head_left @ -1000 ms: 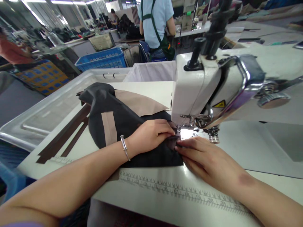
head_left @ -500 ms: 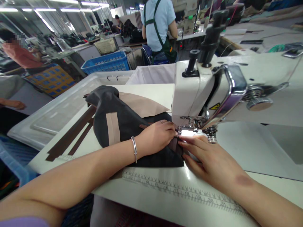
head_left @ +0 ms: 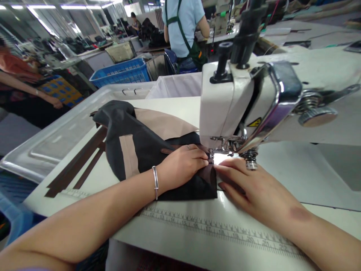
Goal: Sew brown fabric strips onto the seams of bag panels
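A black leather-like piece (head_left: pixel 146 145) lies on the sewing table, bunched at its far left end. It carries a beige strip (head_left: pixel 129 154), and a beige panel (head_left: pixel 166 122) shows behind it. My left hand (head_left: pixel 182 165), a silver bangle at its wrist, has its fingers bent together on a narrow brown strip on the black piece, close by the presser foot (head_left: pixel 211 154). Beside the piece's right edge lies my right hand (head_left: pixel 254 184), fingers stretched out and slightly apart, tips near the lit needle plate (head_left: pixel 221 158). The needle itself is hard to make out.
The white sewing machine head (head_left: pixel 221 101) stands over the right side. Loose dark brown strips (head_left: pixel 76 165) lie on the table's left. A printed ruler (head_left: pixel 208 227) runs along the front edge. Beyond are a translucent bin (head_left: pixel 42 145), a blue crate (head_left: pixel 121 71) and co-workers.
My left hand has shifted slightly right over the leather, and a brown strip end now shows behind it. My right fingertips have drawn slightly off the edge. Someone passes at the left.
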### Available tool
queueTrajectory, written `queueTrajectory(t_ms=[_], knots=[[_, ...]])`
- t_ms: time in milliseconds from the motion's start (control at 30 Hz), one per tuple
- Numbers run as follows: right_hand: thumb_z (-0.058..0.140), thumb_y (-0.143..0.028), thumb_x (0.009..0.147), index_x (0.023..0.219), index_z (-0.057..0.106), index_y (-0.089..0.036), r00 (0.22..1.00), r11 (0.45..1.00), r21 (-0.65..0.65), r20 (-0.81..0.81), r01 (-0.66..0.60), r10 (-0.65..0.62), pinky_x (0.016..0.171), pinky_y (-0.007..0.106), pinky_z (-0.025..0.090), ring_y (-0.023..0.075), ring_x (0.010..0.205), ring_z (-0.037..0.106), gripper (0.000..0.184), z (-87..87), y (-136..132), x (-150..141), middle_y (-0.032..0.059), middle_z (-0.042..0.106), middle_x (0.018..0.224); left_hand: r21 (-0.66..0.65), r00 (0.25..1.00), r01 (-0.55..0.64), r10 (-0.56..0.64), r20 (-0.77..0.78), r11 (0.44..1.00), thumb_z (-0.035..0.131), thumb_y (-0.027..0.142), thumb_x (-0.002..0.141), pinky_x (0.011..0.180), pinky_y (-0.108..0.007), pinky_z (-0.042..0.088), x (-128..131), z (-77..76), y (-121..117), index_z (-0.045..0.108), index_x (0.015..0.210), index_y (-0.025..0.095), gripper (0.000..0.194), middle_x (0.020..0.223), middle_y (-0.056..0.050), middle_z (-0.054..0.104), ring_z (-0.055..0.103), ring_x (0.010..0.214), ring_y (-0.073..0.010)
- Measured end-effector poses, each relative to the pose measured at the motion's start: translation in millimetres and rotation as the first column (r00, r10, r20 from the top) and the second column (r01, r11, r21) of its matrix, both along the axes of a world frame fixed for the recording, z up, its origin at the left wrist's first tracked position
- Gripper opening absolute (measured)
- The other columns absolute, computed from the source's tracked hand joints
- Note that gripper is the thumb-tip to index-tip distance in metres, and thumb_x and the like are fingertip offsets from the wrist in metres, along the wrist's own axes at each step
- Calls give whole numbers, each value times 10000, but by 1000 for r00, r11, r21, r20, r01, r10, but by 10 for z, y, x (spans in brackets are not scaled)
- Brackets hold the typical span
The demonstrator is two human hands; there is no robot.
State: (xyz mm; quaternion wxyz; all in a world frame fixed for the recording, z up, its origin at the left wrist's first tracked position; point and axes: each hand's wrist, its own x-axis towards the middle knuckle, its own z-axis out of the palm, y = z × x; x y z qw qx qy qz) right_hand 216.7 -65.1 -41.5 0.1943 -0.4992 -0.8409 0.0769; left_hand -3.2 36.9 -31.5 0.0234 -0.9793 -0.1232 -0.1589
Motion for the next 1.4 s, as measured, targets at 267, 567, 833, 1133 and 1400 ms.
queueTrajectory(t_ms=[267,567,833,1133,1400], knots=[[486,-275,910,1253,575,-208,999,999,-28,10,32,-32,836,468,499,276,959,590,360,5,7,-16,127,607,1071,27,1000,2,-2,6,1000,488,152,943,964,-318,497,12,-37,15,657,1038,125,195,1080,-53,682,601,1011,-169],[494,-269,902,1276,532,-203,999,999,-23,21,46,-45,856,454,495,273,980,593,381,4,13,-9,123,586,1147,12,1000,10,-10,-6,1000,443,139,959,980,-360,487,11,-65,5,627,1093,175,231,1133,-60,675,597,1095,-171],[436,-316,928,1323,511,-173,991,994,-2,79,107,-107,846,497,490,297,972,578,427,-41,4,-72,169,567,1117,17,997,70,-71,16,997,464,146,953,997,-352,479,9,-80,56,624,1071,142,199,1089,-62,689,610,1074,-165],[446,-292,926,1313,514,-160,995,996,21,55,83,-84,918,507,470,303,1067,539,415,-51,2,-84,157,552,1178,-43,991,114,-111,71,993,486,127,929,1027,-356,467,24,-68,102,645,1022,154,187,1080,-54,700,614,1067,-169],[461,-284,918,1331,496,-150,994,996,20,58,88,-89,960,511,462,300,1107,534,436,-45,17,-92,151,546,1248,-66,999,43,-42,16,997,474,122,925,958,-352,496,55,-77,143,645,1032,171,207,1037,-57,706,632,1029,-168]])
